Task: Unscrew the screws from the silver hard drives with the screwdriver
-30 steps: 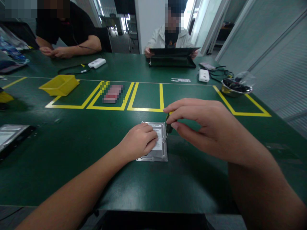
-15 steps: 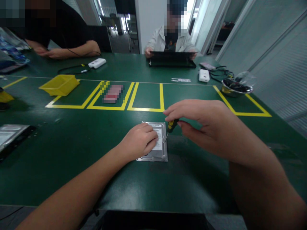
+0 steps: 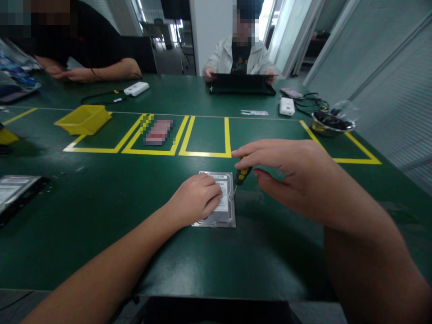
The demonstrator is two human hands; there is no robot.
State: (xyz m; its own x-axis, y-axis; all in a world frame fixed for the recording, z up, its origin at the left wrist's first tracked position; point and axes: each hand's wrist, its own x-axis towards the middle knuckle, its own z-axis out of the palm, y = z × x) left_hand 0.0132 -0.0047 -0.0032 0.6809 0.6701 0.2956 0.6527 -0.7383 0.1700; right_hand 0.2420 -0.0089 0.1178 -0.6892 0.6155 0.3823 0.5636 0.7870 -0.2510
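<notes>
A silver hard drive (image 3: 222, 217) with a white label lies flat on the green table in front of me. My left hand (image 3: 197, 198) rests across its left side, fingers curled and pressing it down; they cover part of the label. In my right hand (image 3: 283, 173) is a small screwdriver (image 3: 243, 174) with a black and yellow handle, held between fingers and thumb. It leans, its thin shaft pointing down to the drive's right edge. Whether the tip sits in a screw is too small to tell.
A yellow bin (image 3: 84, 120), a blurred pink item (image 3: 159, 132) and a metal bowl of dark parts (image 3: 332, 123) stand beyond, by yellow tape outlines. Another drive (image 3: 16, 191) lies at left. Two people sit across the table; one holds a black panel (image 3: 242, 84).
The fingers of my right hand have shifted slightly on the screwdriver handle, and the thumb has moved a little right. My left hand and the hard drive stay in place.
</notes>
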